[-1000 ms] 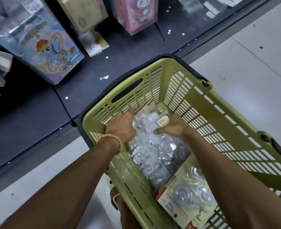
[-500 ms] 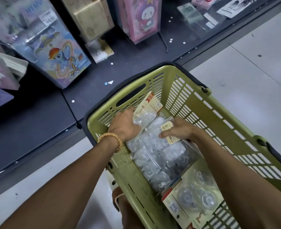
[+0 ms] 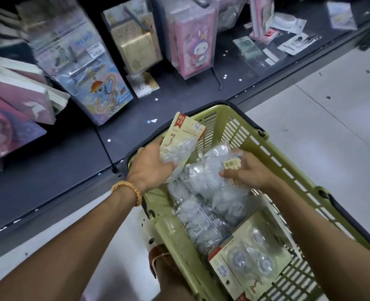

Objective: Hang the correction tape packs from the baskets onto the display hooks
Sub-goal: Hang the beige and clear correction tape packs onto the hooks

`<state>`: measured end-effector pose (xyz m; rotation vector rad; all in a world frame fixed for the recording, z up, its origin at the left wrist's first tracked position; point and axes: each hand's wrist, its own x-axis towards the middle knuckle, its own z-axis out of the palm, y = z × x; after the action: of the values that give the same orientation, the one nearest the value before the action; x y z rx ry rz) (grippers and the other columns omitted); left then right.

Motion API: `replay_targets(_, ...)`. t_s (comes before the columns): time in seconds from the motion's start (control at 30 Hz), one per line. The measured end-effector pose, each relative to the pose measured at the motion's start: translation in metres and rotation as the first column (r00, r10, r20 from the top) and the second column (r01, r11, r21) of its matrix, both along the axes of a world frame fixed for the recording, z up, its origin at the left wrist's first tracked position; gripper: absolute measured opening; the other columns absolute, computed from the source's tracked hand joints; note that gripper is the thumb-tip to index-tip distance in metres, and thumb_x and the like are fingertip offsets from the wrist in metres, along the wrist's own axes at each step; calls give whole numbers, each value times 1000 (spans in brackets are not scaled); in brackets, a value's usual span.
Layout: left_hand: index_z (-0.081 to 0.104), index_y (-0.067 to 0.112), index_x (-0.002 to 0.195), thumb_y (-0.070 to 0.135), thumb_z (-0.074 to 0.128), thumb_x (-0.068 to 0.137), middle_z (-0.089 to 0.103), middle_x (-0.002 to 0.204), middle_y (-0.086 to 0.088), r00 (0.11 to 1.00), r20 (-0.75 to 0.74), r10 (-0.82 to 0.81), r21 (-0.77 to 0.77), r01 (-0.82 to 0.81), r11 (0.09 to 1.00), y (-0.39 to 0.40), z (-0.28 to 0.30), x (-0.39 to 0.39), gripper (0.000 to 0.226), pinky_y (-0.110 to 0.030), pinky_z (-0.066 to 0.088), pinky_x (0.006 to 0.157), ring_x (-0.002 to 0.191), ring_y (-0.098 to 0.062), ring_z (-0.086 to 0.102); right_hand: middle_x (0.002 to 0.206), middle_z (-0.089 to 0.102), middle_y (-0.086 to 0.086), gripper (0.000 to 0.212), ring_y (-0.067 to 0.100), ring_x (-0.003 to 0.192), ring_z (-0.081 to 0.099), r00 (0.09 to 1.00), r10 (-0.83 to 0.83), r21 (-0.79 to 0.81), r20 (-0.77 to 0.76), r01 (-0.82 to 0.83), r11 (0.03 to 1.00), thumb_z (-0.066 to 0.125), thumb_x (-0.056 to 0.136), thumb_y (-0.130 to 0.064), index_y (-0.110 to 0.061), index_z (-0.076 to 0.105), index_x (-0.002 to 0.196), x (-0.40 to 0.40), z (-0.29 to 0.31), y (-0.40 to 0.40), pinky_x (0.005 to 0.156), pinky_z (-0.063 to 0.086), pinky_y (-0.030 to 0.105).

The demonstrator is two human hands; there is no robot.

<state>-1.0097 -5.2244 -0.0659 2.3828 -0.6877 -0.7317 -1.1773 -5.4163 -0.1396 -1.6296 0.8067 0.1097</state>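
A green plastic basket (image 3: 292,170) stands on the floor, filled with correction tape packs in clear blister wrap. My left hand (image 3: 151,166) grips one pack (image 3: 183,137) with a cream and red card, lifted above the basket's far rim. My right hand (image 3: 247,170) holds a clear bag of tape packs (image 3: 203,185) at its top, by a yellow price label. Another carded pack (image 3: 249,259) lies flat at the basket's near end. No display hooks are in view.
A dark low shelf (image 3: 75,161) runs along the left and back, with boxed stationery: a pony box (image 3: 97,83), a pink box (image 3: 195,46) and a gold box (image 3: 136,46). White floor tiles (image 3: 323,118) lie to the right. My foot (image 3: 164,263) is beside the basket.
My left hand has raised the carded pack out of the pile and up past the basket rim. My right hand has lifted the bag's top. The view has tilted up toward the shelf.
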Motion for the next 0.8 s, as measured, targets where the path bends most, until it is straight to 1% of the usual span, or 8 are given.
replay_targets(0.2, 62, 19, 123, 14, 79, 83, 69, 105, 9, 994, -25, 107, -224, -110, 968, 16, 36, -5, 44, -30, 54, 88, 96, -13, 66, 91, 75, 9, 19, 25, 82, 71, 947, -236, 16, 217, 238, 971, 75, 86, -2, -14, 68, 99, -12, 68, 0, 77, 57, 40)
replay_targets(0.3, 62, 24, 118, 15, 82, 80, 71, 109, 9, 977, -99, 190, -303, -212, 929, 30, 51, -7, 44, -41, 56, 95, 101, -15, 69, 83, 73, 9, 9, 26, 78, 70, 846, -456, 190, 277, 417, 889, 76, 87, -9, -9, 69, 94, -20, 88, 9, 75, 55, 39)
replay_targets(0.37, 64, 24, 117, 23, 83, 74, 73, 111, 10, 960, -151, 237, -351, -276, 895, 42, 61, -7, 47, -46, 57, 94, 103, -15, 70, 82, 73, 4, 20, 17, 73, 71, 753, -607, 390, 254, 494, 777, 75, 88, -11, -5, 67, 106, -19, 101, 17, 71, 60, 33)
replay_targets(0.43, 66, 22, 117, 19, 83, 76, 74, 110, 7, 941, -182, 284, -364, -333, 870, 54, 67, -5, 44, -45, 57, 94, 101, -16, 71, 91, 74, 5, 34, 17, 79, 73, 699, -672, 533, 243, 482, 695, 72, 90, -12, -3, 64, 122, -11, 114, 28, 74, 63, 35)
replay_targets(0.53, 71, 19, 105, 10, 81, 78, 77, 100, 0, 879, -316, 356, -376, -461, 804, 69, 75, -4, 30, -49, 58, 92, 95, -22, 73, 104, 76, 8, 35, 22, 94, 74, 653, -725, 678, 217, 434, 594, 70, 89, -15, -5, 65, 122, 11, 134, 51, 82, 63, 43)
replay_targets(0.63, 74, 18, 98, 17, 84, 67, 78, 97, -7, 785, -501, 364, -391, -581, 714, 80, 90, -9, 32, -59, 58, 88, 94, -33, 74, 112, 76, 11, 39, 26, 102, 74, 695, -690, 728, 202, 365, 580, 72, 85, -19, -5, 67, 120, 38, 156, 85, 80, 62, 44)
replay_targets(0.73, 72, 17, 102, 26, 82, 82, 79, 98, -4, 708, -619, 341, -431, -669, 606, 92, 108, -9, 24, -44, 63, 72, 90, -27, 76, 104, 78, 9, 19, 25, 95, 75, 702, -676, 689, 226, 375, 620, 70, 93, -17, -7, 70, 110, 63, 177, 116, 89, 60, 46)
replay_targets(0.8, 71, 17, 105, 34, 76, 83, 79, 96, -1, 697, -642, 319, -477, -689, 545, 104, 121, -5, 28, -33, 61, 62, 83, -19, 77, 103, 78, 10, 18, 26, 95, 75, 696, -672, 660, 253, 384, 645, 72, 92, -16, -7, 70, 108, 78, 189, 132, 88, 60, 44)
